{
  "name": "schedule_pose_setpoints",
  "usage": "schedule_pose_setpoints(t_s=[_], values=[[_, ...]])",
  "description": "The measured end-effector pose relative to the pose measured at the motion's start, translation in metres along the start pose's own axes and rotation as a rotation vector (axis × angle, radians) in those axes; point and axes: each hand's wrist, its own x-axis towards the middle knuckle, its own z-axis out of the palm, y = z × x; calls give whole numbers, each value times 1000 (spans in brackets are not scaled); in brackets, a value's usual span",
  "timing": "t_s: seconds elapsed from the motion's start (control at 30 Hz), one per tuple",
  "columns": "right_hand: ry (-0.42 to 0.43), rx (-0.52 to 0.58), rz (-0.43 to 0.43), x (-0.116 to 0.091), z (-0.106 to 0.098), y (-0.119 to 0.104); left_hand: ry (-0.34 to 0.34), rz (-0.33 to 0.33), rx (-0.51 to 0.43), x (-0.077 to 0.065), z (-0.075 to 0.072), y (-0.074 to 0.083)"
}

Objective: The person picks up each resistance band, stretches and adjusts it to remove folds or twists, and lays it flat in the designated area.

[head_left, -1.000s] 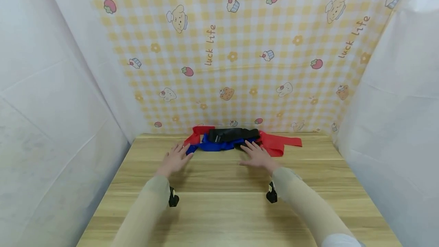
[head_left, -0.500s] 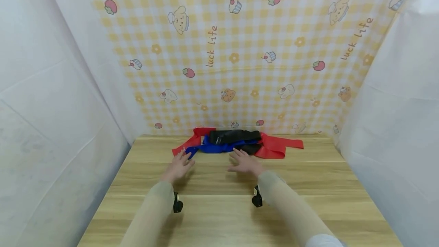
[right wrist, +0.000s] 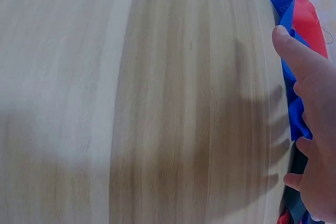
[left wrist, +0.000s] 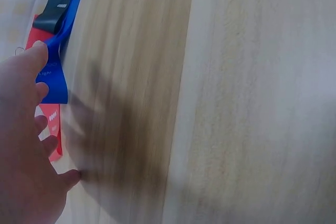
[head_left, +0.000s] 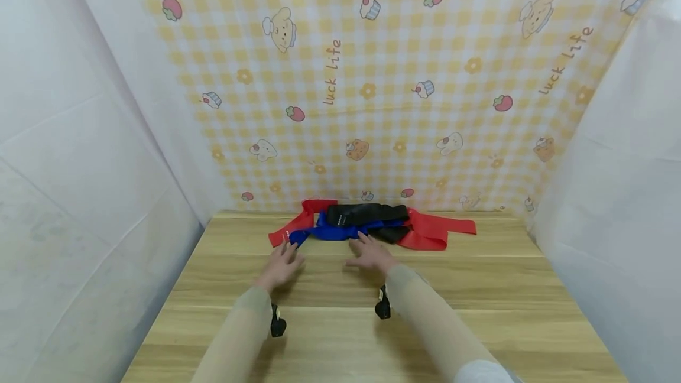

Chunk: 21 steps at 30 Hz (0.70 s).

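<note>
Flat resistance bands lie in a loose pile at the back of the wooden table. A black band is on top, over a blue band, with a red band stretching out to the right and red also showing at the left. My left hand is spread just in front of the blue band's left end, with fingertips close to it; contact cannot be told. My right hand, fingers spread too, hovers by the blue band's right part. In the right wrist view, its thumb overlaps the blue band.
A yellow checked cloth with cartoon prints hangs right behind the bands. White sheets enclose the left side and right side. The wood tabletop extends toward me. Each wrist carries a small black camera.
My right hand has moved left along the bands, uncovering the black band's lower part. My left hand has drawn back slightly toward me, baring the red end. The bands look unmoved.
</note>
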Motion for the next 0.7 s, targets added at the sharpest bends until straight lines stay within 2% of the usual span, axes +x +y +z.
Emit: schedule_pose_setpoints(t_s=[0.23, 0.4, 0.7], values=[[-18, -32, 37, 4, 0, -4, -17, 16, -3, 3, -3, 6], [-21, -57, 70, 3, -2, -9, -39, -15, -5, 4, -3, 11], [-7, -57, 85, 9, 1, -6, -21, -12, -18, 8, -2, 9]])
